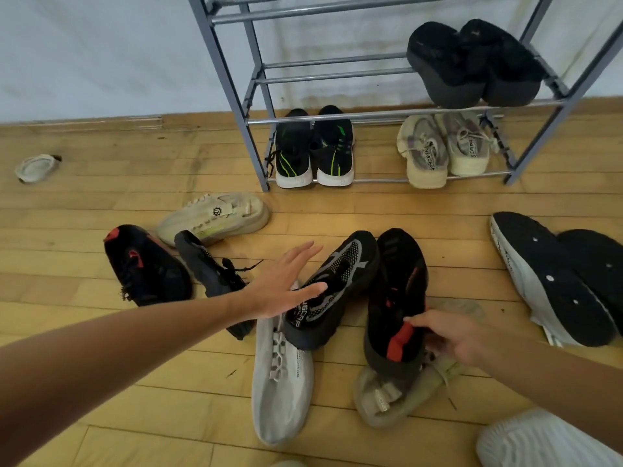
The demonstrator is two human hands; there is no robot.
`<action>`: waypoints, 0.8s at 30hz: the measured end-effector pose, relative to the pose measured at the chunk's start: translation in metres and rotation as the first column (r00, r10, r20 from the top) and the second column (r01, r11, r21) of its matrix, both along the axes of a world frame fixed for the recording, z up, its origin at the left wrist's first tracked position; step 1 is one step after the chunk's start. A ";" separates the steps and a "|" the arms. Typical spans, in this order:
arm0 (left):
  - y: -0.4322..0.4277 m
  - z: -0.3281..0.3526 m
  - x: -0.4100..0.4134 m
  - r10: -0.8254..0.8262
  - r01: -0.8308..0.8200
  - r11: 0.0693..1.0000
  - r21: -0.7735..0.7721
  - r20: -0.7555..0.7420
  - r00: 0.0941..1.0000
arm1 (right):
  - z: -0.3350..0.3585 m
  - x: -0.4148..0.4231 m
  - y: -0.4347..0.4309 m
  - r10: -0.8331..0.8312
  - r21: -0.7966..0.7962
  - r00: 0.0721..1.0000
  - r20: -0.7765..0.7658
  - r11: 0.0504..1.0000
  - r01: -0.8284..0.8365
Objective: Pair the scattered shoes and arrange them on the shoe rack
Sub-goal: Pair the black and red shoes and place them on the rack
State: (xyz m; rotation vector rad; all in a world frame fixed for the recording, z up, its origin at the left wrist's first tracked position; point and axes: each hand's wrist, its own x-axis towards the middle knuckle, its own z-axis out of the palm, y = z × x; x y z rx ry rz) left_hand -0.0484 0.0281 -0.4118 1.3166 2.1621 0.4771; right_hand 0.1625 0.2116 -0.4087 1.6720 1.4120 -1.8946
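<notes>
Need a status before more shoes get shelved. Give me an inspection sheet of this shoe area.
Surface: wooden floor.
Job's things: shoe rack holds black slippers, green-striped sneakers, beige sneakers; loose on the floor are a cream shoe, red-marked black shoe, dark grey shoe, grey shoe, overturned pair.
Clutter: small pale object far left, unclear.
Grips: left hand open by mesh shoe; right hand holds red-heeled shoe.
Cables: nothing seen.
Surroundings: pale wall behind rack.

The left hand was stretched forward with straight fingers, while the right hand seemingly pinched the black-and-red shoe at its heel.
</notes>
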 end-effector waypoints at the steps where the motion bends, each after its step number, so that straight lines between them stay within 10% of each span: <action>1: 0.000 0.000 -0.002 0.003 -0.003 1.000 0.007 0.000 1.000 | -0.002 0.000 0.000 -0.002 0.008 1.000 0.001 1.000 0.002; 24: -0.080 0.015 -0.104 -0.218 0.095 0.963 -0.252 -0.522 0.825 | 0.049 -0.005 0.030 -0.107 0.223 0.914 -0.391 0.953 0.206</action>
